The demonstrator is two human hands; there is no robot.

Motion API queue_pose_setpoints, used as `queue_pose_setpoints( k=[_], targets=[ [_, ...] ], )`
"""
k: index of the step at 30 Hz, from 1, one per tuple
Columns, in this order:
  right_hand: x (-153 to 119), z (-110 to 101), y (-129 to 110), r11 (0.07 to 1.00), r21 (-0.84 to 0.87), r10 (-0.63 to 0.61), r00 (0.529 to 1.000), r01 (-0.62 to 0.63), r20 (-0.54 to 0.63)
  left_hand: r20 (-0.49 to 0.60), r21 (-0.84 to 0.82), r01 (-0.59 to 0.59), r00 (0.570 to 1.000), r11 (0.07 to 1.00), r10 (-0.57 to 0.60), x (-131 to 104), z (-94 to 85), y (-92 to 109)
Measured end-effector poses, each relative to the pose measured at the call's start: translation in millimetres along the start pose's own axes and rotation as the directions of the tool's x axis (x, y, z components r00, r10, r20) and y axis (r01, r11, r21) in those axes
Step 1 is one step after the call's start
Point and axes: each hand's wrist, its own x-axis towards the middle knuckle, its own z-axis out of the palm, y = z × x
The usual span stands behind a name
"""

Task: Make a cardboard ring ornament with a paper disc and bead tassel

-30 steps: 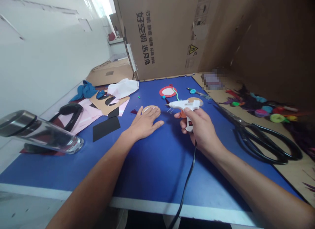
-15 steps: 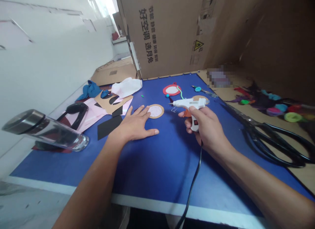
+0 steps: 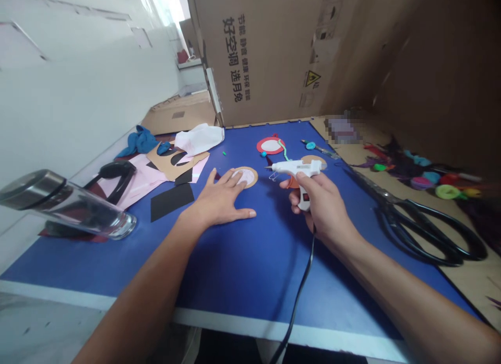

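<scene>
My left hand (image 3: 222,201) lies palm down with its fingers spread, fingertips over the left part of a round cardboard disc (image 3: 252,177) with a pale centre. In my right hand (image 3: 319,199) is a white glue gun (image 3: 299,168), its nozzle pointing left above the blue mat (image 3: 250,265). A black cord (image 3: 299,296) hangs from its handle. Behind the gun, partly hidden, sits another tan disc (image 3: 315,160). Farther back lies a red ring with a white centre (image 3: 271,145), with a green strip on its right side.
At the left are a glass bottle (image 3: 90,212), pink paper (image 3: 136,181), black card (image 3: 171,202) and a blue cloth (image 3: 141,140). Large black-handled scissors (image 3: 430,231) and coloured craft bits (image 3: 426,176) lie at the right. A tall cardboard panel (image 3: 274,56) stands behind.
My left hand has moved slightly right, its fingers now farther over the disc. The glue gun in my right hand is slightly farther left in view. The whole view has shifted a little.
</scene>
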Motion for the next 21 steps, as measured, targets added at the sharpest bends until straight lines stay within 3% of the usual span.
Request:
queue_pose_setpoints(
  k=[4,8,11,16,18,21],
  targets=[
    [-1,-1,-2,0.999,-0.047,0.01,1.0,-0.01,-0.015,-0.087,-0.12,-0.025,0.996,0.993,0.014,4,1.3,-4],
    [1,-5,-2,0.992,-0.125,0.027,0.999,-0.031,-0.036,-0.242,-0.231,0.104,0.957,0.967,-0.161,10,3.7,-21],
    [5,-10,-1,0.982,-0.146,0.121,0.992,-0.123,-0.025,-0.223,-0.221,0.151,0.954,0.964,-0.201,14,9.7,-34],
    [12,-21,-3,0.915,-0.288,0.334,0.93,-0.281,0.154,-0.249,-0.253,0.158,0.943,0.955,-0.222,18,20.0,-42],
    [15,-27,-6,0.888,-0.367,0.349,0.926,-0.278,0.143,-0.25,-0.282,0.133,0.946,0.95,-0.206,19,22.0,-43],
    [19,-40,-9,0.802,-0.565,0.271,0.961,-0.194,0.055,-0.233,-0.309,0.118,0.953,0.944,-0.195,20,23.2,-44]
  ],
)
